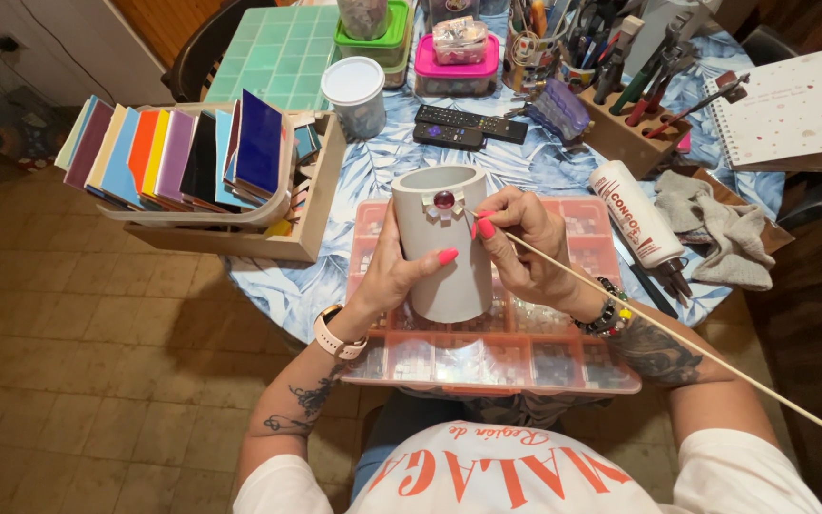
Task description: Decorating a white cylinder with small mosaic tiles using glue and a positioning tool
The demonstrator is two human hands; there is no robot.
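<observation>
My left hand (394,274) wraps around a tall grey cylinder pot (440,262), holding it tilted over an orange compartment box (492,376) of small tiles. A round red gem (444,200) with pale tile pieces around it sits near the pot's rim. My right hand (525,249) pinches a long thin wooden stick (677,338), its tip next to the gem on the pot.
A wooden crate (311,228) with coloured tiles in a white rack (183,157) stands at the left. Behind are a white tub (354,90), two remotes (468,126), a pink-lidded box (457,67), a tool block (635,128), a glue bottle (635,214), a grey cloth (720,233) and a notebook (792,109).
</observation>
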